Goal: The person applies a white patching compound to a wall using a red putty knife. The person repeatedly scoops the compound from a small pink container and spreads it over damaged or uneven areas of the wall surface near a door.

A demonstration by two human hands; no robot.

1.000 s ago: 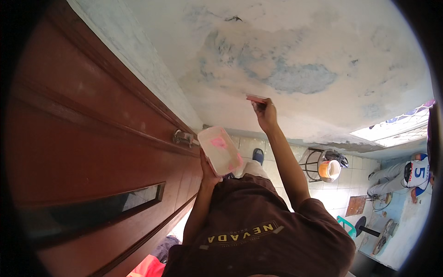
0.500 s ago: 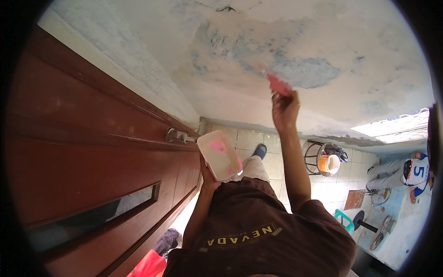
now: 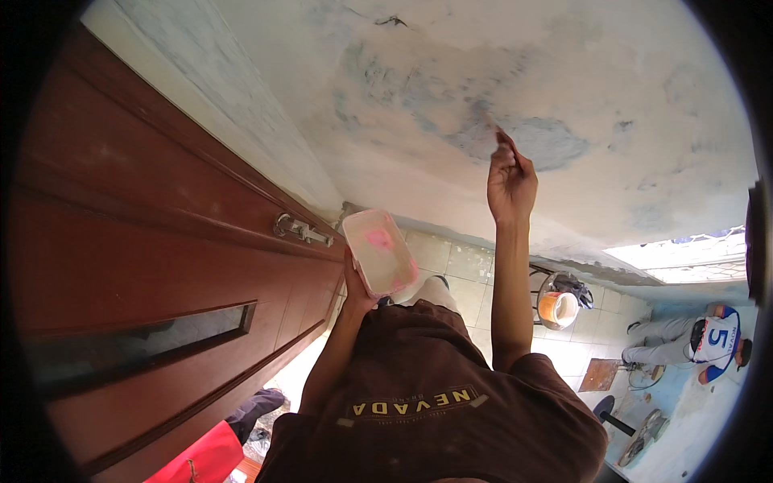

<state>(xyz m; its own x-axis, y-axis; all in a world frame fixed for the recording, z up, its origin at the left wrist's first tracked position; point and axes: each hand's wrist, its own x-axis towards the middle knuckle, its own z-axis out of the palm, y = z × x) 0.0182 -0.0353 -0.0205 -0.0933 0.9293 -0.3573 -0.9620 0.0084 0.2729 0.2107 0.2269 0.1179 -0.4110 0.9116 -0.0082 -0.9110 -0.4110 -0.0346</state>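
My left hand (image 3: 357, 280) grips the side of a whitish rectangular plastic tub (image 3: 378, 266), tilted so that its inside shows, with pink smears on its inner face and rim. My right hand (image 3: 513, 181) is raised to the pale wall (image 3: 419, 153), its fingers closed round a flat red scraper (image 3: 502, 134). The scraper is almost edge-on and blurred, so its shape hardly shows, and I cannot tell whether it touches the wall. Close beyond its tip lies a grey-blue bare patch (image 3: 551, 143) in the wall's coating.
A brown wooden door (image 3: 161, 241) with a metal bolt (image 3: 302, 230) stands at my left. On the tiled floor, a stool (image 3: 543, 282) bears an orange-and-white bucket (image 3: 558, 309). Further right, another person (image 3: 676, 342) in a white-and-blue shirt is near the wall. A red cloth (image 3: 201, 451) lies lower left.
My right hand has shifted slightly right, and the scraper has turned from broadside to nearly edge-on. The tub stays in my left hand. The whole view has shifted a little.
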